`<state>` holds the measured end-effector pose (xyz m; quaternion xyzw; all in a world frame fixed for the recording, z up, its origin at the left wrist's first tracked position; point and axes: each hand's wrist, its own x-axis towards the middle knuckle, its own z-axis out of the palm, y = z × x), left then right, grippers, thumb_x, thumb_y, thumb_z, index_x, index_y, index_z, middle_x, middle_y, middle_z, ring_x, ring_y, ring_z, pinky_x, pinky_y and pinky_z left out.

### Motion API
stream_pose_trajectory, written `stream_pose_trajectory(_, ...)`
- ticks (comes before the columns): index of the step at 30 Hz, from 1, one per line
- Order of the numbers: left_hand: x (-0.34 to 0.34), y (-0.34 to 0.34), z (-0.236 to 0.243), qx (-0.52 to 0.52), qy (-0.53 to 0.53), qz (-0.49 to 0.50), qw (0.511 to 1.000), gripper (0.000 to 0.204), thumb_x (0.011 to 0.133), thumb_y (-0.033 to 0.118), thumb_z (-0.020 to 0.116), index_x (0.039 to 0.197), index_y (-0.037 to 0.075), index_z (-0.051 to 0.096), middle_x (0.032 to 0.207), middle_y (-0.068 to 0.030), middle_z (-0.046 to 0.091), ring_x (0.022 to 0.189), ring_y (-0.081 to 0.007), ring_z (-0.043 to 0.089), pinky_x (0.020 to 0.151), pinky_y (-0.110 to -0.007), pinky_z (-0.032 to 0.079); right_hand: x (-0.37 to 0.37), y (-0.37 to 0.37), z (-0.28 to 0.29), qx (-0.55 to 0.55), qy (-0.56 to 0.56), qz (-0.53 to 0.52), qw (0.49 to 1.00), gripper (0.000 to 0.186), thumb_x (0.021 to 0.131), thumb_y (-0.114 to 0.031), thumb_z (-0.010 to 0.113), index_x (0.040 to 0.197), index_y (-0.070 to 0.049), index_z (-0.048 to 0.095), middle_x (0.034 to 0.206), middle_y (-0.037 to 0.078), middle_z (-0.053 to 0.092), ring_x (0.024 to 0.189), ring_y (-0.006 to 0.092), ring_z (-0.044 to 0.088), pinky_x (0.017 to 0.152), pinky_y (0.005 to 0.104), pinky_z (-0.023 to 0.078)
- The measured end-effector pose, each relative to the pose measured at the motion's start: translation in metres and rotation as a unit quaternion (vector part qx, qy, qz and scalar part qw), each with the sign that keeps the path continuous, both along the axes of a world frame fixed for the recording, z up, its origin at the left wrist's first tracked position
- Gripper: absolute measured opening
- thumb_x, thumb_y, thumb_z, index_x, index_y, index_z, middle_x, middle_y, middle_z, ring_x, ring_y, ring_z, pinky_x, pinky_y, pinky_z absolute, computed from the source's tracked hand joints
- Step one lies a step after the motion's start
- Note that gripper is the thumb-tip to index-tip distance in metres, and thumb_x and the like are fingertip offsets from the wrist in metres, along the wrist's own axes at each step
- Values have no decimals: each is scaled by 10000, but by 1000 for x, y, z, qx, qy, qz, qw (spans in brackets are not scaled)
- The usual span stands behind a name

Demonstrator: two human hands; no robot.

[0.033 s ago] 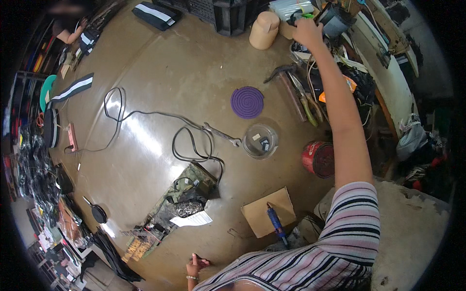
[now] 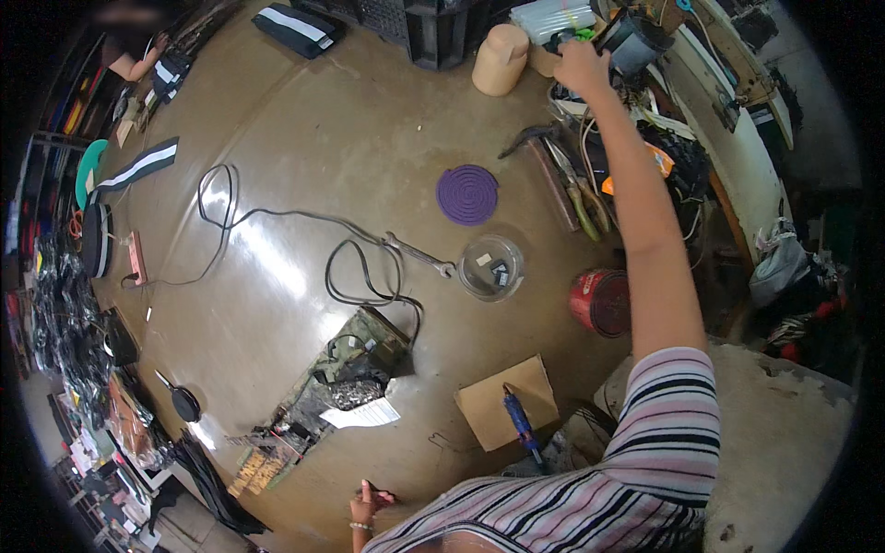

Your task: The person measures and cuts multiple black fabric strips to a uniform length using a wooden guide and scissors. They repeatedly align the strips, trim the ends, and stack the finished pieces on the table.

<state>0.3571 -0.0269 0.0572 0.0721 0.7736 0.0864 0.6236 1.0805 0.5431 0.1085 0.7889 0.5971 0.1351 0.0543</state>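
Note:
My right hand (image 2: 581, 72) reaches to the far right, over a small cardboard box (image 2: 544, 61) holding dark and green things. Its fingertips are hidden, so its grip cannot be made out. Beside it lies a bundle of clear plastic (image 2: 553, 17), and a tan lidded container (image 2: 501, 61) stands to its left. At the near edge, my left hand (image 2: 365, 505) is open, its index finger stretched out and nothing clearly held. Right of it, a blue-handled pen-shaped tool (image 2: 520, 420) rests on a piece of cardboard (image 2: 484, 410).
Around the table are a hammer (image 2: 553, 189), pliers (image 2: 583, 198), a purple coil (image 2: 466, 194), a wrench (image 2: 419, 254), a clear bowl (image 2: 516, 276) with small pieces, a red can (image 2: 586, 300), a black cord (image 2: 304, 217) and a camouflage-patterned box (image 2: 369, 324). Another person (image 2: 129, 60) works far left.
My right hand has shifted very slightly left at the same box. My left hand has moved a little left. The whole view has shifted slightly; the table things stay in place.

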Motion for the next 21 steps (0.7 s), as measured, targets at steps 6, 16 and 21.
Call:
stream_pose_trajectory(6, -1, 2, -1, -8, -12, 0, 1000, 664, 906, 511, 470, 756, -124, 596, 730, -232, 647, 641, -326, 664, 620, -415, 571, -14, 15, 19, -127, 96, -133, 978, 559, 854, -322, 511, 1376, -169, 383, 1508, 111, 129, 1366, 429, 114, 1028, 704, 124)
stream_pose_trajectory(16, 16, -5, 4, 100, 62, -27, 993, 610, 894, 498, 513, 689, -69, 606, 608, -165, 635, 499, -221, 634, 457, -295, 507, -184, -205, 14, -101, 390, 4, 915, 376, 823, -354, 589, 963, -7, 630, 969, 211, 623, 921, 379, 596, 809, 440, 471)
stream_pose_trajectory(21, 3, 2, 6, 49, -23, -29, 998, 607, 887, 525, 503, 768, -58, 622, 680, -158, 664, 553, -233, 654, 515, -272, 509, -234, -274, -7, 86, 351, 8, 932, 290, 714, -158, 723, 972, -46, 652, 1092, 145, 564, 1016, 351, 512, 885, 395, 427)
